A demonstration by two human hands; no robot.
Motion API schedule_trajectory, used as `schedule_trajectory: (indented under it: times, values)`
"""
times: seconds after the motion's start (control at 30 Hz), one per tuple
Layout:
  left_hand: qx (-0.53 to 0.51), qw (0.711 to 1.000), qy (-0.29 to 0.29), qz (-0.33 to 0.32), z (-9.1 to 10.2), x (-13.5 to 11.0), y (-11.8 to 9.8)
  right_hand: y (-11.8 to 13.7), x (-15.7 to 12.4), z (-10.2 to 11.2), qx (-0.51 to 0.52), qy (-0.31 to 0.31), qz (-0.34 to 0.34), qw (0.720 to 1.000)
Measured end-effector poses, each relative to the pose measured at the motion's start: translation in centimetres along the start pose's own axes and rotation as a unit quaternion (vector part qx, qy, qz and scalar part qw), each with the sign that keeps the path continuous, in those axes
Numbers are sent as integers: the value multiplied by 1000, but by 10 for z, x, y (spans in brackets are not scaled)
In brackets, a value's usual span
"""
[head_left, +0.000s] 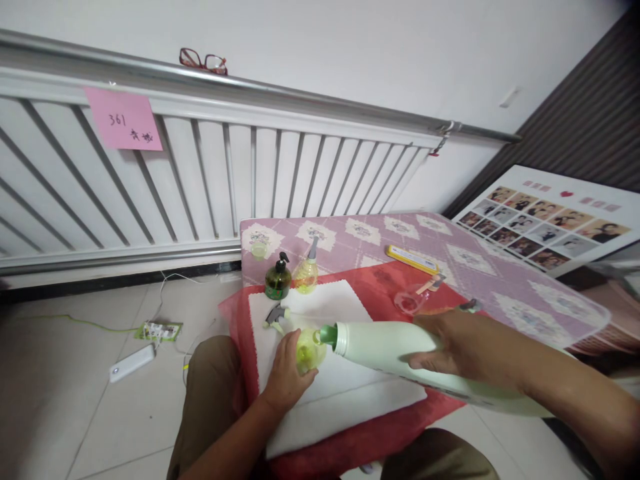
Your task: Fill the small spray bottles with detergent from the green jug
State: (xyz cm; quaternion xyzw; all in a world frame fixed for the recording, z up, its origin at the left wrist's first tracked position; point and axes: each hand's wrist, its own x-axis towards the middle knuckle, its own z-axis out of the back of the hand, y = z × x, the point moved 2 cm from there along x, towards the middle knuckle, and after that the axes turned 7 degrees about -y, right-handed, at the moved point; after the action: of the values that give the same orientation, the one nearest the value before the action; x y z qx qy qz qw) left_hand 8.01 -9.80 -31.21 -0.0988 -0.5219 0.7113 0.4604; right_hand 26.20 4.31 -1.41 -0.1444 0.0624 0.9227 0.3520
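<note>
My left hand (287, 377) is closed around a small yellow-green spray bottle (309, 353) without its top, over the white cloth (345, 400). With my right hand (453, 347) I grip a large pale green jug (385, 343), tilted nearly flat. Its green spout (327, 335) meets the small bottle's mouth. Whether liquid is flowing I cannot make out. A grey and pale green spray head (276, 316) lies on the cloth beyond my left hand. Behind it stand a dark green pump bottle (278, 279) and another yellow spray bottle (307, 270) with its nozzle on.
A red sheet (360, 453) lies beneath the cloth on the purple patterned table (465, 257). Further right are a yellow box (413, 260) and a clear plastic piece (407, 301). A radiator (285, 180) lines the wall; a power strip (159, 331) and white power bank (133, 363) lie on the floor.
</note>
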Motion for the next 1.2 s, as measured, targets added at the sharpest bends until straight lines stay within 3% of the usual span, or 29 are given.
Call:
schedule_trajectory:
  times: [1.2]
  values:
    - [-1, 1000, 2, -5, 2, 2, -4, -2, -2, 0, 9, 3, 3, 1000]
